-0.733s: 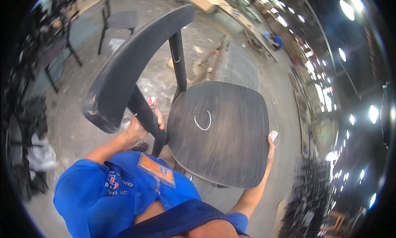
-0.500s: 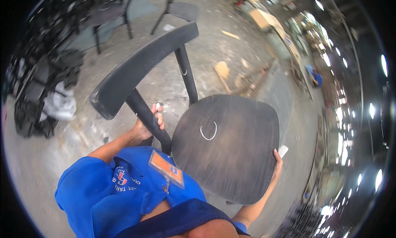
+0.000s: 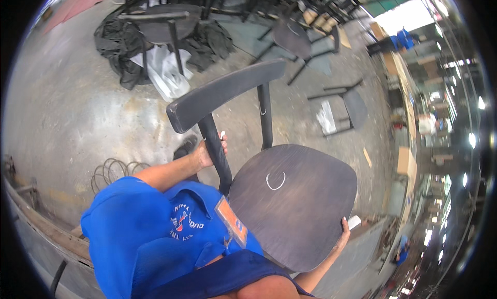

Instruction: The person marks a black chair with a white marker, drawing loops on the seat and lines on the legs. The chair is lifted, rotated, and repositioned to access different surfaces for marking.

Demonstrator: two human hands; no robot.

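A black wooden chair [image 3: 300, 195] is held up tilted in front of my body. Its rounded seat shows brownish grain and a curved white mark, and its wide curved backrest [image 3: 228, 94] points up and left. My left hand [image 3: 211, 151] is closed round the nearer back post, with a small white piece at its fingertips. At the seat's right edge, my right hand [image 3: 340, 240] grips the rim from below. A white block [image 3: 354, 222] sticks out by its fingers. The chair hides part of both hands.
More black chairs [image 3: 296, 37] stand on the concrete floor, and one chair [image 3: 354, 108] lies at the right. White plastic [image 3: 164, 71] and black sheeting [image 3: 118, 50] lie at the back left. Wire coils [image 3: 111, 169] rest left. A person in blue [image 3: 404, 40] is far right.
My body has turned with the chair, so the background chairs and sheeting now appear farther right. The chair sits slightly lower and more right in view. Both hands keep their grip.
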